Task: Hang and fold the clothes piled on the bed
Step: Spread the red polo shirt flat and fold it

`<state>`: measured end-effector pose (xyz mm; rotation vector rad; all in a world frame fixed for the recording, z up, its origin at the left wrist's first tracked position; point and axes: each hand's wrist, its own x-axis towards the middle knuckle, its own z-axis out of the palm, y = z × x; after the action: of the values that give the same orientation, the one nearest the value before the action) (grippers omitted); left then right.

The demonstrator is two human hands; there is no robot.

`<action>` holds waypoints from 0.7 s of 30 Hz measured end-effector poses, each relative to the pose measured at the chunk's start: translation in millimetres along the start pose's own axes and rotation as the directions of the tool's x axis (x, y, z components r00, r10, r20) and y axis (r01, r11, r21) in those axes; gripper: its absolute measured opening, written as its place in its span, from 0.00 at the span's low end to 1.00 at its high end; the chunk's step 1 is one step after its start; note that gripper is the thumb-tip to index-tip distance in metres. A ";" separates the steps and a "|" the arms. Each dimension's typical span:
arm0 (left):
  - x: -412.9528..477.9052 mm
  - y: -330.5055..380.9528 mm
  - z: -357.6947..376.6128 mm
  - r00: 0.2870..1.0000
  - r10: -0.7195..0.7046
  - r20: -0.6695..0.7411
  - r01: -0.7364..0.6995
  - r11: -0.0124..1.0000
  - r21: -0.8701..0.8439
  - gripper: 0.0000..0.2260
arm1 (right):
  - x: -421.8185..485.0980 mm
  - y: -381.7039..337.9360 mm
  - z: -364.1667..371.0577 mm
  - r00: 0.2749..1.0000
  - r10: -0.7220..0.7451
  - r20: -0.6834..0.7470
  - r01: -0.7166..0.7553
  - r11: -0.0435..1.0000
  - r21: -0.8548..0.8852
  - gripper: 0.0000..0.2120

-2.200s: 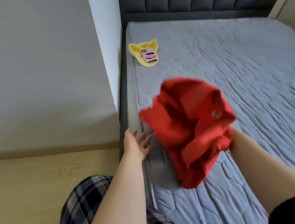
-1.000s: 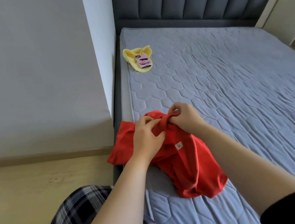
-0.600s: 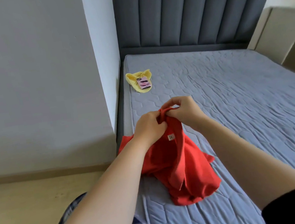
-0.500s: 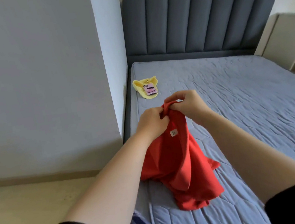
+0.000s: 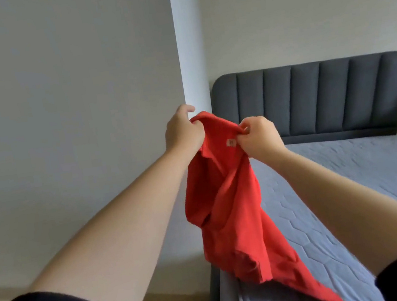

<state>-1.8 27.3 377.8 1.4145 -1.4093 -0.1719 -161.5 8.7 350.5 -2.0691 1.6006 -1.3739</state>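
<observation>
– Red shirt [image 5: 227, 197]: where do we find it?
– Raised above the near corner of the bed [image 5: 349, 180], collar uppermost, neck label [image 5: 231, 142] facing us. Its lower hem trails on the mattress.
– And the hands?
– We record the left hand [image 5: 182, 132] pinching one end of the collar and the right hand [image 5: 259, 136] pinching the other, both closed on cloth.
– Progress?
– We judge it early for this garment: lifted and oriented, not yet folded or hung. No hanger, rail or folded stack is in view, so we cannot certify any item finished.
– Outstanding?
– Spreading the shirt, then folding or hanging it. What else remains of the pile we cannot tell.
</observation>
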 end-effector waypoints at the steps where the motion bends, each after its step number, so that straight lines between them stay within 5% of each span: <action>1: 4.1 4.1 -12.0 0.998 0.058 0.040 -0.063 0.988 0.140 0.21 | 9.4 -16.1 -7.8 0.998 -0.047 -0.034 0.048 0.999 0.019 0.06; 4: 13.8 24.6 -36.8 0.988 0.089 0.128 -0.126 0.939 0.320 0.29 | 31.1 -61.3 -22.7 0.978 -0.204 -0.051 0.204 0.979 -0.018 0.05; 9: 33.6 64.5 -75.6 0.991 0.127 -0.051 -0.087 0.870 0.486 0.04 | 54.1 -108.1 -43.0 0.940 -0.335 -0.058 0.319 0.928 -0.193 0.03; 13: 45.6 84.1 -119.7 0.998 -0.028 -0.058 0.058 0.784 0.618 0.05 | 58.3 -117.5 -51.4 0.965 -0.221 0.144 0.262 0.731 -0.630 0.07; 16: 48.0 83.9 -138.5 0.990 -0.141 -0.013 0.120 0.782 0.611 0.08 | 57.5 -125.7 -57.0 0.979 -0.137 0.153 0.206 0.680 -0.704 0.07; 20: 56.0 82.1 -158.3 0.919 0.192 -0.343 0.047 0.813 0.580 0.15 | 66.2 -146.8 -64.6 0.937 -0.327 -0.121 0.191 0.772 -0.606 0.06; 21: 52.5 80.6 -162.1 0.926 0.220 -0.308 0.015 0.792 0.610 0.13 | 64.9 -151.6 -66.3 0.950 -0.305 -0.073 0.193 0.752 -0.630 0.07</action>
<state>80.2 98.9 531.8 1.7604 -1.2665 0.6525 -110.7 39.5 518.0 -2.6792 2.1377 -1.2344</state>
